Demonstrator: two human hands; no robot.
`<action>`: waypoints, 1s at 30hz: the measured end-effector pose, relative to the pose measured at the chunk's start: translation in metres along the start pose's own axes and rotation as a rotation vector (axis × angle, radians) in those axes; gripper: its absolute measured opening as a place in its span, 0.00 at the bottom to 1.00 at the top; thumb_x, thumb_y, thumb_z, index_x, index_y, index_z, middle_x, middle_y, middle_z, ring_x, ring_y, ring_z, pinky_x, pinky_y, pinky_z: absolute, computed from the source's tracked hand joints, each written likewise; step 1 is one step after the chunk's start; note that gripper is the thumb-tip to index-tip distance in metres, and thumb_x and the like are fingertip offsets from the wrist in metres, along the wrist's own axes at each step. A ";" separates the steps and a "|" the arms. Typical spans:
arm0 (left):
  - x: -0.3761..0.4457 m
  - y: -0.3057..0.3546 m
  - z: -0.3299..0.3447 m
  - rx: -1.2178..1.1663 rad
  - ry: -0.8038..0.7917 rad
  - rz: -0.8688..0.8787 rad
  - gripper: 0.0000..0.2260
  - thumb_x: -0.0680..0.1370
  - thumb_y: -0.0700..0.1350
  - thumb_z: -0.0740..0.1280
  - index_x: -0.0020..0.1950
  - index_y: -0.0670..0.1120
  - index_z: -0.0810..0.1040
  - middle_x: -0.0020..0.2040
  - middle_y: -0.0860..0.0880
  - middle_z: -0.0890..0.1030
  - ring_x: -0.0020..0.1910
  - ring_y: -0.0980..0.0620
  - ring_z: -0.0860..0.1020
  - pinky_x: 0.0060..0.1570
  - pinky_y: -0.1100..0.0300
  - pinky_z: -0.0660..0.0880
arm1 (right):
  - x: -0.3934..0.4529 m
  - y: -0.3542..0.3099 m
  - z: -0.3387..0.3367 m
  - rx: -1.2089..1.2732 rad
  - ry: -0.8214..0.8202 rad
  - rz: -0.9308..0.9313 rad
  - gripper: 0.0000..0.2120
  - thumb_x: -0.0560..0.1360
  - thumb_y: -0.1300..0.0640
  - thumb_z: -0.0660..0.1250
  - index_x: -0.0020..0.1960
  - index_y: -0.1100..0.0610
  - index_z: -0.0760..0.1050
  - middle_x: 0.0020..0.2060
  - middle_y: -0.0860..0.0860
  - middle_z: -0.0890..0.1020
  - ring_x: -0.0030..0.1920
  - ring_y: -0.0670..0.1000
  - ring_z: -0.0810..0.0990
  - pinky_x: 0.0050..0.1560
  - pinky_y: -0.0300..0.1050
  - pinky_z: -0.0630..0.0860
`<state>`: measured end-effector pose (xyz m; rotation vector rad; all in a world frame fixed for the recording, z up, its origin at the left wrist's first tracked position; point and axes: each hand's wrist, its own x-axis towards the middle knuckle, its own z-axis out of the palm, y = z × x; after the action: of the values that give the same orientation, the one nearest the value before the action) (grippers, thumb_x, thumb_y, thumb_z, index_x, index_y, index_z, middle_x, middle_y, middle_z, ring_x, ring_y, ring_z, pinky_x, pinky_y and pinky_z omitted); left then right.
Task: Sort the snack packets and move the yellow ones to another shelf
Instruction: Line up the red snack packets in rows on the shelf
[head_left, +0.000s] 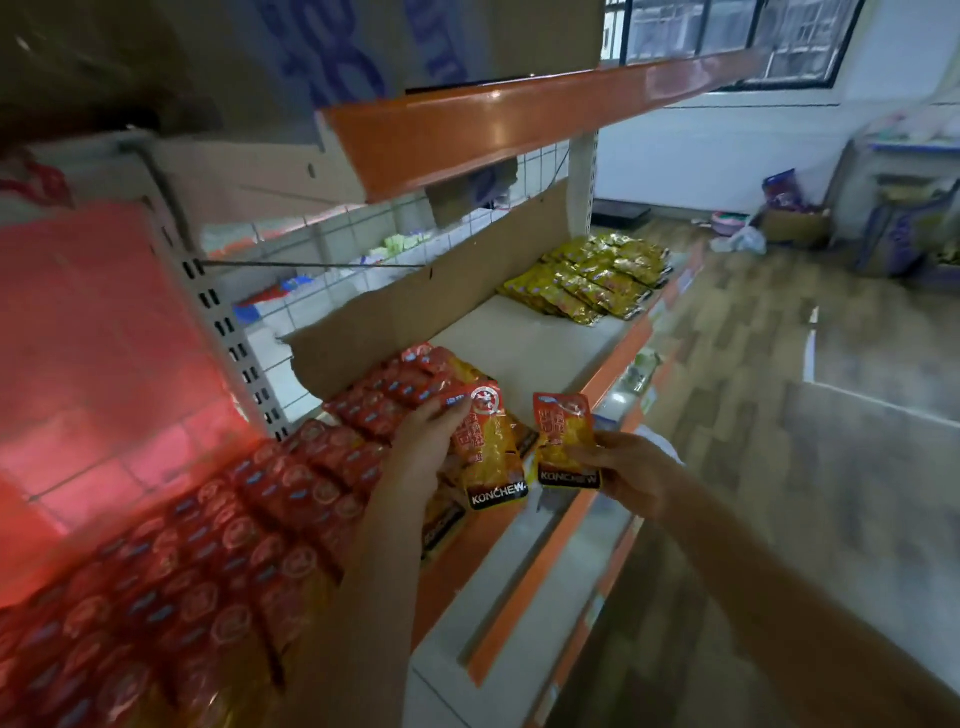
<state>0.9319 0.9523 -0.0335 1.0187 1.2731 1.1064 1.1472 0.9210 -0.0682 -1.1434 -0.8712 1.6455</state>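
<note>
On shelf (524, 358), left hand (426, 447) gripping packet (488, 447), right hand (631, 467) gripping another packet (563, 441)

The shelf (524, 338) lies bare in its middle, between the red packets (270, 519) crowding its left end and the yellow packets (592, 280) at its right end. A cardboard wall (415, 306) blocks the back edge; an orange shelf (519, 124) overhangs above.

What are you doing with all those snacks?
A person is sorting snack packets on a shop shelf. The left hand holds one red-and-yellow packet above the rows of red packets. The right hand holds another packet just beside it. Farther along the same shelf lies a separate pile of yellow packets.
</note>
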 end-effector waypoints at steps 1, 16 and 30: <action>0.012 0.003 0.008 0.003 0.009 0.001 0.03 0.77 0.44 0.68 0.43 0.50 0.79 0.42 0.49 0.81 0.41 0.52 0.79 0.43 0.54 0.78 | 0.012 -0.008 -0.007 -0.022 0.015 0.002 0.11 0.73 0.71 0.63 0.54 0.67 0.75 0.41 0.56 0.85 0.39 0.52 0.84 0.41 0.42 0.82; 0.167 0.041 0.025 0.424 0.211 0.032 0.03 0.76 0.44 0.69 0.43 0.49 0.78 0.44 0.46 0.82 0.38 0.54 0.78 0.40 0.64 0.75 | 0.193 -0.105 -0.051 -0.473 -0.221 0.076 0.11 0.72 0.74 0.64 0.49 0.62 0.76 0.43 0.56 0.81 0.41 0.50 0.82 0.38 0.37 0.79; 0.175 0.032 0.023 0.931 0.546 -0.127 0.10 0.76 0.47 0.69 0.56 0.47 0.81 0.59 0.48 0.80 0.57 0.50 0.77 0.53 0.59 0.70 | 0.263 -0.097 -0.012 -1.251 -0.747 -0.185 0.09 0.66 0.67 0.71 0.47 0.66 0.79 0.41 0.60 0.83 0.36 0.52 0.80 0.41 0.48 0.79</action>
<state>0.9497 1.1313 -0.0343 1.3047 2.3796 0.6832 1.1482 1.2013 -0.0625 -1.0903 -2.6202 1.2896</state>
